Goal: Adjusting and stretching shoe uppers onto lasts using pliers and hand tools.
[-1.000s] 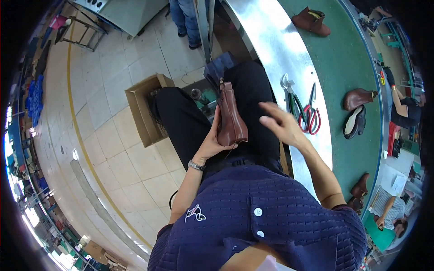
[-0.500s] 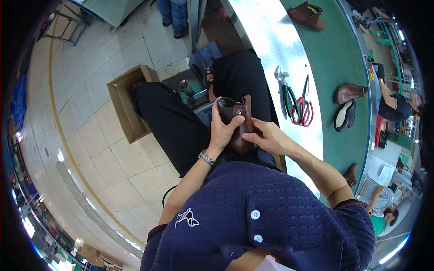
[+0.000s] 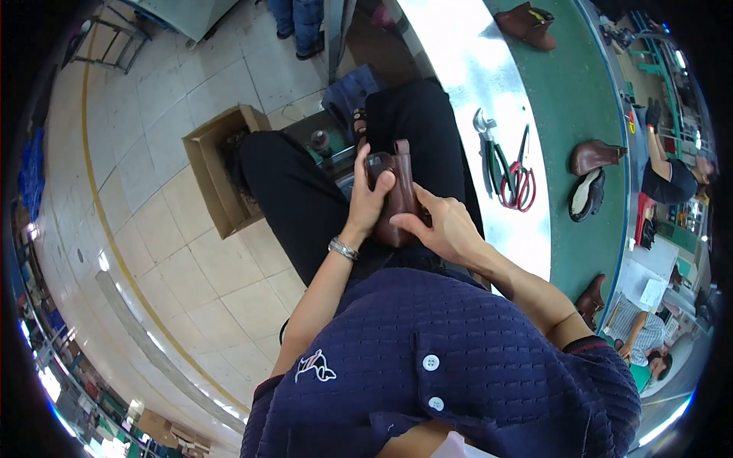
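Right hand (image 3: 450,230) has joined left hand (image 3: 367,204), their grip holding a brown boot (image 3: 401,200); the shirt (image 3: 496,336) carries an emblem (image 3: 315,368).

Red-handled scissors (image 3: 519,173) beside pliers (image 3: 489,140) on a metal bench (image 3: 458,49), open cardboard box (image 3: 206,179)

Footwear workshop: brown boots (image 3: 594,158) on green surface (image 3: 565,99), scissors (image 3: 520,168), metal bench (image 3: 458,46)
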The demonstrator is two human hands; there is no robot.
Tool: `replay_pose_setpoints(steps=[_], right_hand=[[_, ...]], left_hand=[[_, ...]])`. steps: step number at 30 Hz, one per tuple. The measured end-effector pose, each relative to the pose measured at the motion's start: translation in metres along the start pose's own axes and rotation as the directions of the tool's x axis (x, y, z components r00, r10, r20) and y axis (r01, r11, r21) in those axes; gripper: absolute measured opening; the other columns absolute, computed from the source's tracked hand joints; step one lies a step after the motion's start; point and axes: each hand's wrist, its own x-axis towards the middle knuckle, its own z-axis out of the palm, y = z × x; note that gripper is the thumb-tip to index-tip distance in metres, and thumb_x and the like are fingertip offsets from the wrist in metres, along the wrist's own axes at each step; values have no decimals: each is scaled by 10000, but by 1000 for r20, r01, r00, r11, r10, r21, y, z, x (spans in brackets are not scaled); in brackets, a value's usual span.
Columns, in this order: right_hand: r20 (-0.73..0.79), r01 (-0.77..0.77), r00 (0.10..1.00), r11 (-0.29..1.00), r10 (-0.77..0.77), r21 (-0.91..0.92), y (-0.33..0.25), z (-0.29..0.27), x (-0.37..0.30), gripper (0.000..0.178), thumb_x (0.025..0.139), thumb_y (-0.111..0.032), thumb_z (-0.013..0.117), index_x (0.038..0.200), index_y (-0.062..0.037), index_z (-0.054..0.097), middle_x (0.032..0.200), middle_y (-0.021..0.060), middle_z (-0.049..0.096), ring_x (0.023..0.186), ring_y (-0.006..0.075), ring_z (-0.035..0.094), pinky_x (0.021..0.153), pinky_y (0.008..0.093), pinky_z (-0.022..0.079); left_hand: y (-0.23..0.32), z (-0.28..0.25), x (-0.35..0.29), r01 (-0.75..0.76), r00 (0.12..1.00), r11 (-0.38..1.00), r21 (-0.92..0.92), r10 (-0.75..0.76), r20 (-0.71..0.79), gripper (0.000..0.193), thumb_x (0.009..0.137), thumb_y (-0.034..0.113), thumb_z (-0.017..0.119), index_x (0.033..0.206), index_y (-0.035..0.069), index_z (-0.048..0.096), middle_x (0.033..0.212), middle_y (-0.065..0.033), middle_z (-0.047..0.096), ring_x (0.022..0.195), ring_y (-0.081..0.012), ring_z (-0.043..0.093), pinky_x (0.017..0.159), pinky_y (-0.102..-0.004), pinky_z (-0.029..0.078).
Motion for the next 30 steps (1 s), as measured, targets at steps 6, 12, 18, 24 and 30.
replay_pose_setpoints(steps=[6, 12, 18, 24, 30], right_hand=[[-56, 364, 930, 894, -362, 261, 8, 17, -1, 879, 716, -310, 838, 1417, 7, 413, 1222, 245, 609, 1067, 333, 644, 906, 387, 531], [-43, 320, 944, 872, -328, 371, 18, 16, 3, 784, 749, -336, 809, 1380, -6, 480, 1221, 229, 622, 1056, 305, 658, 925, 385, 513], [-95, 338, 941, 916, -325, 215, 19, 18, -4, 775, 771, -291, 796, 1421, -56, 445, 1212, 192, 636, 1073, 294, 646, 931, 412, 512], [-183, 372, 924, 897, -335, 237, 22, 16, 4, 677, 823, -235, 760, 1402, -43, 468, 1180, 183, 651, 1070, 278, 647, 924, 385, 510], [-536, 389, 843, 754, -58, 530, 69, -27, 19, 339, 922, -151, 644, 1222, 5, 617, 1063, 110, 694, 991, 139, 639, 849, 281, 506]], left_hand=[[8, -30, 6, 38, 976, 943, -332, 37, 216, 910, 870, 645, 561, 1529, 153, 170, 1275, -119, 504, 1076, -185, 558, 932, -339, 482], [12, -25, 1, 39, 981, 957, -288, 19, 195, 955, 842, 695, 552, 1527, 155, 161, 1217, -110, 522, 1030, -183, 577, 908, -338, 502], [14, -21, -1, 18, 977, 969, -248, 35, 209, 972, 837, 697, 554, 1532, 157, 140, 1256, -115, 514, 1058, -196, 577, 919, -350, 501], [-27, -52, 3, 231, 928, 937, -261, -132, 348, 819, 914, 635, 478, 1511, 135, 226, 1332, -122, 491, 1119, -186, 573, 935, -351, 501], [68, -46, 13, 464, 856, 726, -507, -220, 469, 696, 978, 587, 370, 1361, 6, 404, 1202, -219, 606, 1014, -317, 649, 888, -428, 538]])
